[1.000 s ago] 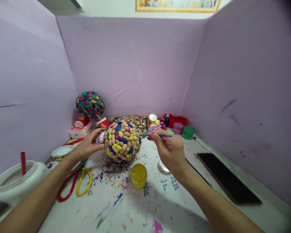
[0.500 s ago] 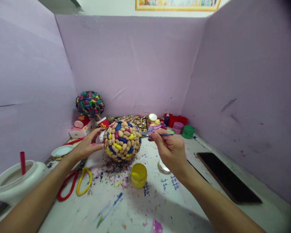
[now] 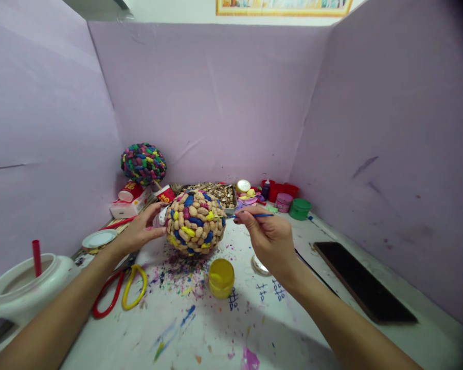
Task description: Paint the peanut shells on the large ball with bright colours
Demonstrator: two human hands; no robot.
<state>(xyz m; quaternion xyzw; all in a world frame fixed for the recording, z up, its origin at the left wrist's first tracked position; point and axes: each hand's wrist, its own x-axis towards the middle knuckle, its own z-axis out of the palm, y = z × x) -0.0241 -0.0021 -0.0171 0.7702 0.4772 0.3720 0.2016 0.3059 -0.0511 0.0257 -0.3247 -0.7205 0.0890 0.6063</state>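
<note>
A ball covered with peanut shells (image 3: pixel 195 222), some painted blue, yellow and pink, sits mid-table. My left hand (image 3: pixel 141 232) rests against its left side, fingers curled on it, steadying it. My right hand (image 3: pixel 265 236) pinches a thin blue paintbrush (image 3: pixel 254 215) whose tip touches the ball's right side. An open pot of yellow paint (image 3: pixel 221 278) stands just in front of the ball, with its lid (image 3: pixel 259 265) below my right hand.
A fully painted shell ball (image 3: pixel 143 164) stands at the back left. Behind are a tray of loose shells (image 3: pixel 219 193) and several paint pots (image 3: pixel 291 203). Red and yellow scissors (image 3: pixel 119 290) lie left, a white jar (image 3: pixel 23 285) far left, a dark phone (image 3: pixel 364 289) right.
The ball has risen slightly off the table and tilted a little under my left hand. My right hand has shifted slightly with the brush at the ball's right side.
</note>
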